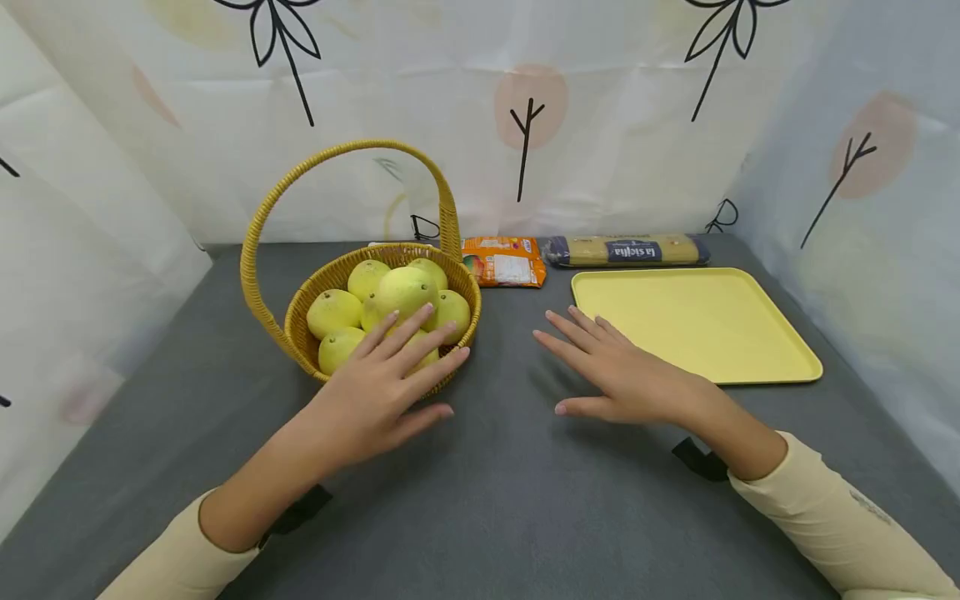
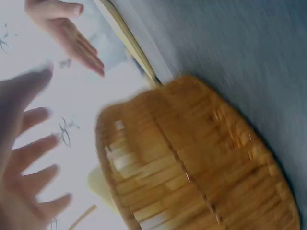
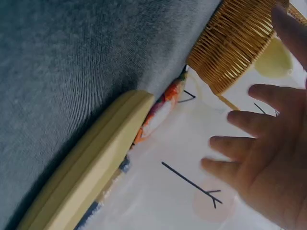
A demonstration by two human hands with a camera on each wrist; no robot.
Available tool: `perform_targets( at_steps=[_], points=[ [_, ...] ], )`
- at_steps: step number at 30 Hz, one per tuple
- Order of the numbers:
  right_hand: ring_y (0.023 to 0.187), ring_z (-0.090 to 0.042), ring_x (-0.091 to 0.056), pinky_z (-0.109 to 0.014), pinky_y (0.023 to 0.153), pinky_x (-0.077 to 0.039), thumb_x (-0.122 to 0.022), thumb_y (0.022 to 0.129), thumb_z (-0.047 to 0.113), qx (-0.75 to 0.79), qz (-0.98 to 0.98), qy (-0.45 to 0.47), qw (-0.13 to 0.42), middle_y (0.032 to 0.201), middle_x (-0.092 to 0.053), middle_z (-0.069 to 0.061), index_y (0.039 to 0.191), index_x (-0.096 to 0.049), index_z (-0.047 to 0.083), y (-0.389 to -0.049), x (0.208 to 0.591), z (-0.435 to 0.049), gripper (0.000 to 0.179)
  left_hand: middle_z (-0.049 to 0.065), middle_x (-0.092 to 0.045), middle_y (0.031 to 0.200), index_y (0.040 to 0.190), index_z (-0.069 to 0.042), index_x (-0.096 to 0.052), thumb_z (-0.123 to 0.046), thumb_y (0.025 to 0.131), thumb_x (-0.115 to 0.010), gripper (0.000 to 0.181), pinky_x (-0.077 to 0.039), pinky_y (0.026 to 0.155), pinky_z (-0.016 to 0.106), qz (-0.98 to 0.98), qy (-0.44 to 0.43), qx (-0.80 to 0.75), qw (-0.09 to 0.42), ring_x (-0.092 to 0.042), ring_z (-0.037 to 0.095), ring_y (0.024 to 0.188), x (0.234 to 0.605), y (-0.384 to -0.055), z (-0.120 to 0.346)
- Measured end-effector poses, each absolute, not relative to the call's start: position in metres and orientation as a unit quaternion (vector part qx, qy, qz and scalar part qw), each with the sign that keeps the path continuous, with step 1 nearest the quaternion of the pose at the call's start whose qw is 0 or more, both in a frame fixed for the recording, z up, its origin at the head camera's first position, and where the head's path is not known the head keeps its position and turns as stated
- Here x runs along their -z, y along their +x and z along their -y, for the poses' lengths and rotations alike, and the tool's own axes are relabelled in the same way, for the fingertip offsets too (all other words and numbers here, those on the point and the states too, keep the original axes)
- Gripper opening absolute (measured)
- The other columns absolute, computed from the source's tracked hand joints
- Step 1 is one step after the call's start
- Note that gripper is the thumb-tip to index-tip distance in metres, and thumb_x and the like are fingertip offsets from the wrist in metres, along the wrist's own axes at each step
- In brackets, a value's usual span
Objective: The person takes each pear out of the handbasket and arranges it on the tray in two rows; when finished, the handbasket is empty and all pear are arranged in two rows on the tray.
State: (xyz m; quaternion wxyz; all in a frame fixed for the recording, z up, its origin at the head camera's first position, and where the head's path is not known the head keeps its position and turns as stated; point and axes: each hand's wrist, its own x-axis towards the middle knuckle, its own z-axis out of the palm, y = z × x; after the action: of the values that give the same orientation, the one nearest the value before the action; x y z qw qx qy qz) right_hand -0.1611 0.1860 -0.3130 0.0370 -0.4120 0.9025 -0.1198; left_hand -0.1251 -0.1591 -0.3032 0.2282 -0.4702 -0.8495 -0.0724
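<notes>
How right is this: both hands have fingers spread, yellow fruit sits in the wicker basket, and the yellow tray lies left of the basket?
Only the side is wrong: in the head view, the yellow tray lies right of the wicker basket. The rest stands.

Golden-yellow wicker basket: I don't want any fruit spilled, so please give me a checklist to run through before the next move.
1. Golden-yellow wicker basket upright on the dark grey tabletop: ok.
2. Arched wicker handle standing up, ungripped: ok.
3. Visible round yellow-green fruits in the basket: ok.
4. Total fruit count: cannot tell; the left hand hides part of the heap in the head view.
5. Left hand and right hand holding nothing: ok, fingers spread.
6. Basket steadied by a hand: not ok; neither grips it.
</notes>
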Motion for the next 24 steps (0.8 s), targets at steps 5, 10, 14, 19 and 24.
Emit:
perform_targets(
  at_steps=[5, 10, 14, 19, 24],
  points=[
    [0.146, -0.033, -0.03, -0.054, 0.115, -0.032, -0.073, 0.094, 0.033, 0.16, -0.882, -0.442, -0.04, 0.159, -0.033, -0.013, 0.153, -0.041, 0.008, -0.173, 0.312, -0.172, 0.071, 0.017, -0.063, 0.131, 0.121, -0.009, -0.07, -0.016, 0.098, -0.056, 0.027, -0.032, 0.111, 0.063, 0.758, -0.434, 0.114, 0.473, -0.048, 0.042, 0.132, 0.282, -0.141, 0.169],
    [0.134, -0.03, -0.049, -0.051, 0.104, -0.046, -0.075, 0.093, 0.023, 0.191, -0.862, -0.456, -0.114, 0.148, -0.049, -0.014, 0.143, -0.055, 0.005, -0.183, 0.309, -0.155, 0.057, 0.018, -0.061, 0.129, 0.114, -0.001, -0.067, -0.011, 0.088, -0.062, 0.028, -0.033, 0.112, 0.059, 0.724, -0.301, 0.221, 0.581, -0.048, 0.042, 0.13, 0.266, -0.15, 0.194],
    [0.128, -0.029, -0.053, -0.05, 0.1, -0.05, -0.076, 0.091, 0.021, 0.198, -0.853, -0.461, -0.143, 0.141, -0.056, -0.013, 0.136, -0.06, 0.006, -0.191, 0.305, -0.145, 0.05, 0.014, -0.051, 0.137, 0.125, 0.003, -0.056, -0.019, 0.087, -0.063, 0.044, -0.046, 0.105, 0.04, 0.741, -0.218, 0.33, 0.542, -0.051, 0.032, 0.125, 0.272, -0.161, 0.218],
    [0.125, -0.028, -0.055, -0.049, 0.098, -0.05, -0.075, 0.092, 0.023, 0.201, -0.847, -0.469, -0.149, 0.138, -0.058, -0.012, 0.134, -0.061, 0.006, -0.199, 0.3, -0.135, 0.048, -0.003, -0.058, 0.117, 0.136, -0.004, -0.046, -0.017, 0.091, -0.063, 0.05, -0.052, 0.075, 0.015, 0.758, -0.177, 0.424, 0.464, -0.063, 0.01, 0.088, 0.29, -0.171, 0.232],
    [0.125, -0.027, -0.055, -0.047, 0.101, -0.048, -0.075, 0.091, 0.024, 0.207, -0.849, -0.462, -0.151, 0.137, -0.059, -0.011, 0.135, -0.061, 0.006, -0.206, 0.292, -0.124, 0.049, -0.003, -0.054, 0.076, 0.106, 0.01, -0.055, -0.013, 0.09, -0.064, 0.03, -0.037, 0.052, 0.014, 0.743, -0.172, 0.442, 0.472, -0.045, 0.004, 0.057, 0.298, -0.179, 0.237]
  ],
)
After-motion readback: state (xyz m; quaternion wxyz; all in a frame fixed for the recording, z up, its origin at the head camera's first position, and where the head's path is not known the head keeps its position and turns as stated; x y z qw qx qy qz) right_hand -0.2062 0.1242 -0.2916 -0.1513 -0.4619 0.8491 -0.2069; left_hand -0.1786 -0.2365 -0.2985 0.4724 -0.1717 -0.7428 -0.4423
